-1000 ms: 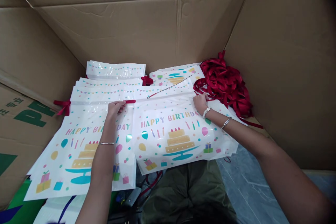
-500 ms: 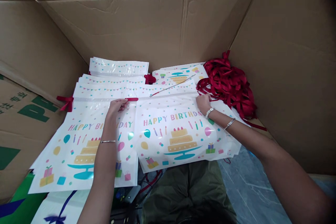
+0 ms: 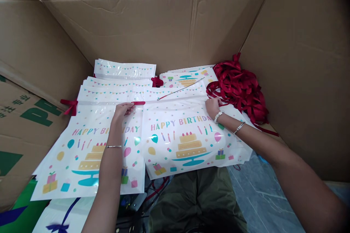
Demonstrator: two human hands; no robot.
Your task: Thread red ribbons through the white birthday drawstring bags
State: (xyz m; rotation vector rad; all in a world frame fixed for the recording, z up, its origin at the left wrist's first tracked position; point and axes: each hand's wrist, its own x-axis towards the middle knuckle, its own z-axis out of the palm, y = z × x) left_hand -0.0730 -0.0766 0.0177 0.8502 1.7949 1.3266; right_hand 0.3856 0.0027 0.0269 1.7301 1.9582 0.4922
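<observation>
The red ribbon (image 3: 138, 103) has slid a bit more out of the top of the white birthday bag (image 3: 109, 160), lying sideways. My left grip (image 3: 123, 109), nearer, pinches that top edge shut. My right grip (image 3: 212, 106) sits on the next bag (image 3: 188, 153); I cannot tell if it holds.

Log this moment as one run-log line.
Left hand: at red ribbon on printed birthday bag | Right hand: on next bag's hem | Nearby: red ribbon pile

The left forearm (image 3: 109, 164) covers part of the birthday lettering (image 3: 95, 130) on the white bag (image 3: 61, 156), it and the right arm (image 3: 303, 178) run off the picture's edge, and the small dark clutter (image 3: 133, 207) below the bags is too shadowed to tell.
</observation>
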